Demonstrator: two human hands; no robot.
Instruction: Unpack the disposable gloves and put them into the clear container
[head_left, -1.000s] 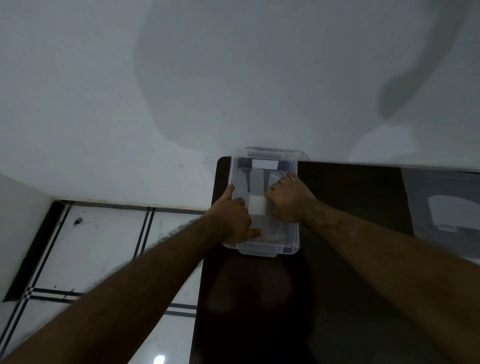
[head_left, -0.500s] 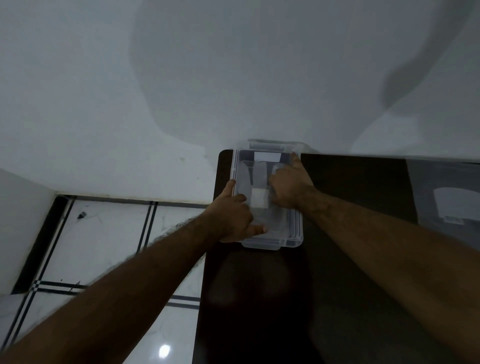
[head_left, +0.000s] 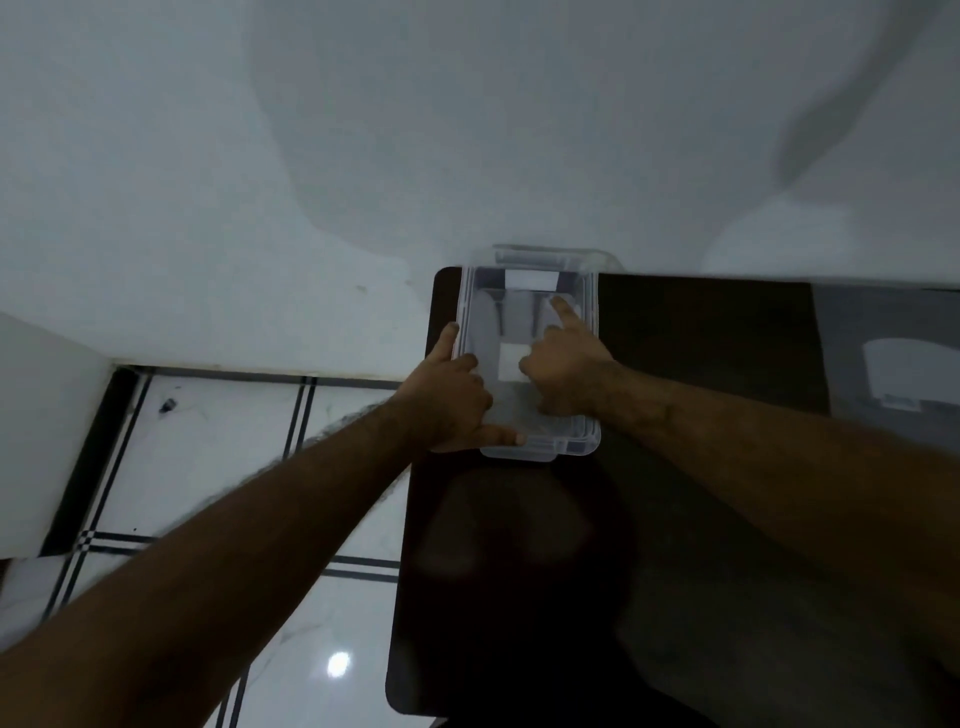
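Observation:
The clear container (head_left: 576, 447) stands at the far left corner of the dark table (head_left: 701, 338), against the wall. My left hand (head_left: 447, 400) grips its left and near rim, thumb along the front edge. My right hand (head_left: 566, 369) is inside the container, index finger stretched toward the far end and the other fingers pressing down on the contents. Pale, translucent glove material (head_left: 511, 317) lies flat on the bottom, with a white square patch (head_left: 510, 361) between my hands. How much lies under my right hand is hidden.
A translucent plastic bag (head_left: 893, 364) with a white shape in it lies at the table's right side. The table's left edge drops to a white tiled floor (head_left: 208, 447). A white wall (head_left: 467, 130) stands right behind the container.
My right hand has gone from a fist over the white patch to an extended index finger reaching toward the container's far end. My left hand keeps its grip on the rim.

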